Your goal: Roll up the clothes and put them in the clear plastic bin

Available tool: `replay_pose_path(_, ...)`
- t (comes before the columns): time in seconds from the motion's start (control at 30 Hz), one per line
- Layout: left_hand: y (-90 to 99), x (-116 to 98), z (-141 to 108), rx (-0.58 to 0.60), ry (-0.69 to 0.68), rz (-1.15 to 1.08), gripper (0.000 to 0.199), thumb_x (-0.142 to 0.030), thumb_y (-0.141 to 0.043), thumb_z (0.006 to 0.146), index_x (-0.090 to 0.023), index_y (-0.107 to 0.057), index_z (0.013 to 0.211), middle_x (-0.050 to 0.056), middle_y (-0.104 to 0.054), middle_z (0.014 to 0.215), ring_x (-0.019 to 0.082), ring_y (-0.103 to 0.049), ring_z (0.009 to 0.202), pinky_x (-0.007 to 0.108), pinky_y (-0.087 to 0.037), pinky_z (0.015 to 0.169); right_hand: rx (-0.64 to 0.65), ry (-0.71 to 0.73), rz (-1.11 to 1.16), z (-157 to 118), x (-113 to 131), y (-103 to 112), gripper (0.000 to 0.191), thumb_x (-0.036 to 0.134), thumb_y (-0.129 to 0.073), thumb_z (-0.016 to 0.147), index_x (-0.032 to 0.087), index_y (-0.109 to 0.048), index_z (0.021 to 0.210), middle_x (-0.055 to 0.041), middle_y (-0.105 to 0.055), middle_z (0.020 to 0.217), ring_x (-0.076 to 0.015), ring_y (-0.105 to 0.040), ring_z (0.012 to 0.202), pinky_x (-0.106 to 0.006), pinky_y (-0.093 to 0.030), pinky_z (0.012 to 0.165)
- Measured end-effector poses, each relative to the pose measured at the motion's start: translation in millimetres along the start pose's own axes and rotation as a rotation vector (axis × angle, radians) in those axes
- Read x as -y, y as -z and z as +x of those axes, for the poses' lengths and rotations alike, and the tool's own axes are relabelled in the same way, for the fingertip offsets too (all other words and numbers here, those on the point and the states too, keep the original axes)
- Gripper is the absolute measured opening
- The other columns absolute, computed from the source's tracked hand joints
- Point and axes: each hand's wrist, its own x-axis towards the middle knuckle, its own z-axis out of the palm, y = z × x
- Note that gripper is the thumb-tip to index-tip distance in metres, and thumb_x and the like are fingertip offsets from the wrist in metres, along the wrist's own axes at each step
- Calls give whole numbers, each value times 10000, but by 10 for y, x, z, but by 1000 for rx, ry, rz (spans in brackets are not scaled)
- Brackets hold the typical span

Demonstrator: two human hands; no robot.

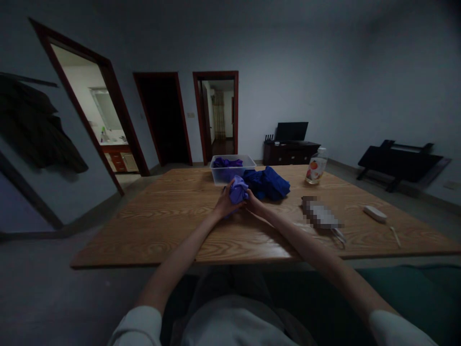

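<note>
Two hands gripped one bunched lavender fabric (pixel 238 189) in the head view: the left hand (pixel 226 203) curled round its eight o'clock side, the right hand (pixel 254 203) closed on its four o'clock edge. Beyond, at twelve, stood a clear bin (pixel 218 178); blue fabric (pixel 272 184) lay towards three.

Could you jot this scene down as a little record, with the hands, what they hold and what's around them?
Left hand: on the left side of a bunched purple cloth
Right hand: on the same cloth's right side
Behind the hands: clear plastic bin with dark purple fabric inside
Right of the bin: crumpled blue cloth
Farther right: bottle with a fruit picture, white oblong item, thin pale stick
Unclear: pixelated object
Surface: wooden table
</note>
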Motion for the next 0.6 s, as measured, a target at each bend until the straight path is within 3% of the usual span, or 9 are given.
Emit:
replay_pose_path(0.13, 16, 12, 11, -33, -49, 30, 1146, -487, -862, 754, -249, -167, 1634, 188, -425, 1563, 318, -508, 1381, 504, -423, 1153, -61, -72, 197, 60, -72, 64, 475, 644, -491, 908, 245, -698, 1061, -51, -755, 1077, -239, -689, 1058, -390, -567, 968)
replay_pose_path(0.23, 13, 10, 16, -59, -93, 60, 1115, -452, -853, 771, -212, -184, 1629, 199, -403, 1578, 331, -480, 1403, 487, -417, 1164, -86, -73, 269, 86, -117, 51, 446, 624, -513, 914, 262, -701, 1094, -33, -750, 1106, -230, -676, 1096, -394, -558, 992)
replay_pose_path(0.4, -1, 20, 13, -25, -132, 164, 1024, -354, -827, 786, -208, -233, 1607, 187, -435, 1547, 342, -482, 1398, 494, -416, 1175, -28, 31, 199, 74, -128, 12, 517, 608, -499, 966, 238, -661, 1291, -52, -701, 1286, -238, -653, 1183, -422, -519, 1084)
replay_pose_path(0.6, -17, 20, 3, 3, -207, 216, 1076, -364, -860, 779, -231, -188, 1609, 168, -408, 1560, 316, -461, 1420, 487, -415, 1195, -28, 117, 107, -58, 1, -50, 594, 403, -772, 854, 259, -601, 1404, -42, -550, 1520, -244, -509, 1410, -398, -354, 1246)
